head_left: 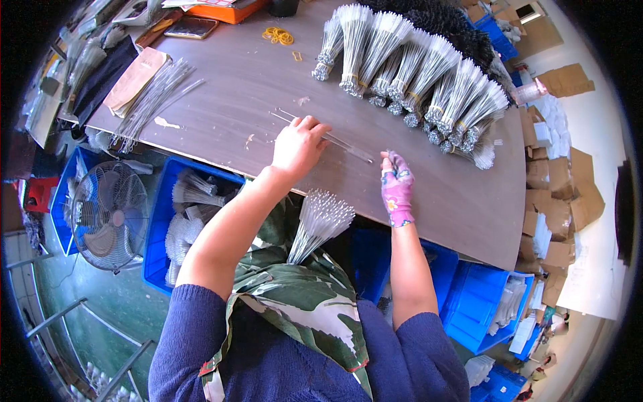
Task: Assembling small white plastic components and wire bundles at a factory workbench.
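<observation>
My bare left hand (300,144) is over the table with its fingers closed on thin wire brushes. Their wire ends stick out past the fingers on the far left, and a white-bristled brush end (358,154) points to the right. Just beyond that tip, my right hand (398,184), in a pink flowered glove with bare fingertips, is curled closed; whatever it may hold is hidden. Between my forearms, a fanned bundle of white-tipped wire brushes (321,221) stands at my lap against the camouflage apron (301,301).
Tied bundles of white brushes (402,67) line the back right of the table (268,87), black bristly ones (449,27) behind. Loose wires (157,97) lie by brown paper (137,80); yellow rubber bands (278,35) are farther back. Blue bins (157,254) and a fan (110,214) stand below.
</observation>
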`<move>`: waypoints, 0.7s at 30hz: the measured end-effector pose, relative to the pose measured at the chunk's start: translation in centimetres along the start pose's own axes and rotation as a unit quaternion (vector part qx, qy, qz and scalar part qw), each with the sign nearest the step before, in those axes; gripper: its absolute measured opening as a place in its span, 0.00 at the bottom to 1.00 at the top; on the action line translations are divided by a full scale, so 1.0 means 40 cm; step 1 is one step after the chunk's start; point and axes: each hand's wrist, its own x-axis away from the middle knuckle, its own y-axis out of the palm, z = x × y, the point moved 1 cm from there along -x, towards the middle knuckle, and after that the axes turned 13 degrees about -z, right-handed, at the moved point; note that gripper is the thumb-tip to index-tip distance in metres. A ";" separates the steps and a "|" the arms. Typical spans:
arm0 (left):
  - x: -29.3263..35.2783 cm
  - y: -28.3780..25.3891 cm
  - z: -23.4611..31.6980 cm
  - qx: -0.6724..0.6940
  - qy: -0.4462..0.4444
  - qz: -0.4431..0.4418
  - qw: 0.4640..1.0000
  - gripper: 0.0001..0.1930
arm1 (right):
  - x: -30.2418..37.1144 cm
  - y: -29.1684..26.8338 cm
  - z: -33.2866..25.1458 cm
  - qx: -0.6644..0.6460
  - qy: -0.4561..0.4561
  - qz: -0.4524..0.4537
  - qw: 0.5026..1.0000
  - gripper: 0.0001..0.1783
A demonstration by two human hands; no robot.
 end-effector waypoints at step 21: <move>0.435 0.177 0.115 0.477 -0.213 -0.117 0.844 0.33 | 0.309 0.051 -0.078 -0.120 0.008 -0.207 0.971 0.14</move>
